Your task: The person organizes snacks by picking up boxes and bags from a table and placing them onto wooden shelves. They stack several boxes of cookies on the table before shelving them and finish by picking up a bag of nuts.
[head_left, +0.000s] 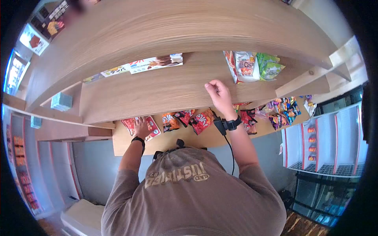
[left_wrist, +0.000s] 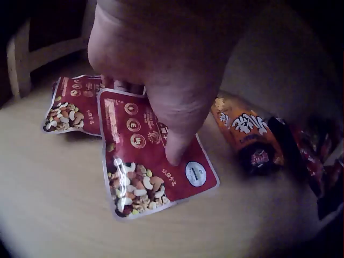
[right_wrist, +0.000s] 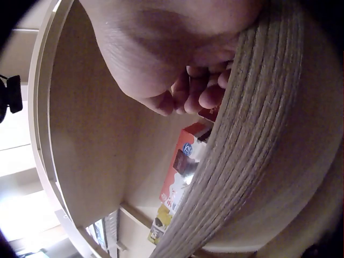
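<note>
My left hand (head_left: 138, 126) grips a red nut packet (left_wrist: 137, 161) on the lower tabletop. In the left wrist view the thumb lies across its front and the other fingers are partly hidden at its top edge. A second red nut packet (left_wrist: 75, 105) lies beside it, partly under it. My right hand (head_left: 220, 96) is over the front of the wooden shelf, with nothing seen in it. Its fingers (right_wrist: 196, 97) are loosely curled above the shelf in the right wrist view.
Flat boxes (head_left: 157, 63) stand at the shelf's left, and white-red and green snack bags (head_left: 269, 67) at its right. Orange (head_left: 170, 122) and red packets (head_left: 202, 121) lie on the tabletop below, with colourful packets (head_left: 285, 112) farther right. A wooden upper shelf (head_left: 189, 31) overhangs.
</note>
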Demonstrator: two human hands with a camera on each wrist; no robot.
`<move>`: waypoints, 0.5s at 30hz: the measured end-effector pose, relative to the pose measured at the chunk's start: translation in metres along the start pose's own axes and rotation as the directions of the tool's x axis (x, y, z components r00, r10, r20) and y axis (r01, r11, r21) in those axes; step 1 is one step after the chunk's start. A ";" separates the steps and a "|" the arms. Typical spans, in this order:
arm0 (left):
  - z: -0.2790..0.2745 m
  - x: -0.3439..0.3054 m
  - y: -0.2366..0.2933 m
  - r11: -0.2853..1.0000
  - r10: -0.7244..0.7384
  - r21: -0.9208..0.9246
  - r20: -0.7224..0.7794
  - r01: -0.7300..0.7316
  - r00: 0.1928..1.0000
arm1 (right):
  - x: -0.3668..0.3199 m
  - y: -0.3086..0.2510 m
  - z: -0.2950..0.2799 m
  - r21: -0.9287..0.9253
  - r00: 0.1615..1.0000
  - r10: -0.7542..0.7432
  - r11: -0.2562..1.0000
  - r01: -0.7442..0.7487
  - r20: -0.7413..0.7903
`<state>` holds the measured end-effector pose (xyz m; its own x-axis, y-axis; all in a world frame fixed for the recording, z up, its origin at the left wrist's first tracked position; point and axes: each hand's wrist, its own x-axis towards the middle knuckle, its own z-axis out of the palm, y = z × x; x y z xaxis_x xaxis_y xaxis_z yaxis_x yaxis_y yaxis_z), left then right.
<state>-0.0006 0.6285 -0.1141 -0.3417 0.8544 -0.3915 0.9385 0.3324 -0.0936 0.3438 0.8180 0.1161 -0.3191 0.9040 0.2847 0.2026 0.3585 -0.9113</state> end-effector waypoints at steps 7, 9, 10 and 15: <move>-0.002 -0.019 -0.010 0.995 0.029 -0.086 -0.196 -0.047 0.980 | -0.002 -0.012 -0.002 0.006 0.998 -0.002 1.000 0.002 -0.058; 0.000 -0.015 -0.017 0.941 0.008 -0.338 -0.048 -0.024 0.999 | -0.003 -0.015 -0.003 0.007 0.999 0.033 0.999 -0.033 -0.035; -0.014 -0.030 -0.013 0.922 0.077 -0.369 -0.126 -0.118 0.989 | -0.002 -0.015 -0.003 0.013 0.998 0.031 0.999 -0.030 -0.049; -0.083 -0.079 0.002 0.863 0.293 -0.398 -0.110 -0.312 0.950 | -0.002 -0.015 -0.004 -0.023 0.999 -0.020 1.000 0.019 -0.034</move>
<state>0.0242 0.5950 -0.0071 -0.0555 0.9528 -0.2985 0.8961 0.1794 0.4060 0.3448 0.8117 0.1306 -0.2919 0.9039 0.3127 0.2180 0.3812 -0.8984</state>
